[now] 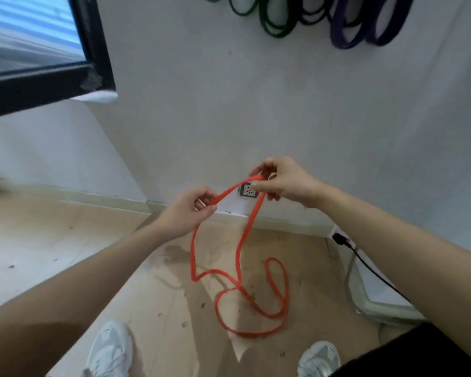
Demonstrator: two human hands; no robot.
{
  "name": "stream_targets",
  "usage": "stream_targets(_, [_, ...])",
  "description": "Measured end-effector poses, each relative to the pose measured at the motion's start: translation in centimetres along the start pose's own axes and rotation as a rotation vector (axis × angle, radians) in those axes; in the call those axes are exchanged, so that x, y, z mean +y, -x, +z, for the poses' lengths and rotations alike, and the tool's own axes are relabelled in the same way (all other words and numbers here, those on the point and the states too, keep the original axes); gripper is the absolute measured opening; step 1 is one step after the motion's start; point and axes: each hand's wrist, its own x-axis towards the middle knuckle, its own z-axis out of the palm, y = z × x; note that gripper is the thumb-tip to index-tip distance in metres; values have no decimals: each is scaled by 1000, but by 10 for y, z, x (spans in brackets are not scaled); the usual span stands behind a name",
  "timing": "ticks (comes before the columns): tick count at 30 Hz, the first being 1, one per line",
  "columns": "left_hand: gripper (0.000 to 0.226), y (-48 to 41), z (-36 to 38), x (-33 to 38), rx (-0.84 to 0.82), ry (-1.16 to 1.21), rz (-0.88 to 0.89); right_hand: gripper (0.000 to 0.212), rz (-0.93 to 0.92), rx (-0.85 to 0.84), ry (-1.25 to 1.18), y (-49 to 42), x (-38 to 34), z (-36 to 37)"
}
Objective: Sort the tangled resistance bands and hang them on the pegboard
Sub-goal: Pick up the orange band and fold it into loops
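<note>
An orange resistance band (241,254) hangs from both my hands in front of a white wall. My left hand (186,212) pinches one part of it, and my right hand (280,180) pinches the top of its loop a little higher and to the right. The lower part of the band twists into loops that rest on the wooden floor between my feet. Green bands (276,21) and purple bands (365,28) hang on the wall at the top of the view; what they hang from is out of frame.
A wall socket (247,190) sits low on the wall behind my hands. A black plug and cable (365,259) run down at the right beside a clear plastic box (375,297). A dark-framed window (38,50) is upper left. My white shoes (110,349) stand on the floor.
</note>
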Motion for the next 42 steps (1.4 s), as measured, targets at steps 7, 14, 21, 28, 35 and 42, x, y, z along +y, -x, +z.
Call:
stream_targets(7, [19,-16,-95,83,224,-79,93,12,-228,133,-177,-11,-117,-27])
stream_targets(14, [43,-6,-108,120,41,68,-27,15,-370,133,-395,-9,-172,-27])
stream_targets(21, [25,-22,-55,115,-197,226,-142,14,-361,129,-588,-10,-152,-34])
stream_targets(28, [14,-38,-44,85,-187,366,-186,15,-213,309,-797,-24,-94,-49])
stream_targets(35, [8,-55,-63,54,-87,330,-207,22,56,368,-711,-38,-11,-39])
stream_targets(42, [23,-69,-69,48,-29,529,-272,19,219,223,-620,-49,30,-23])
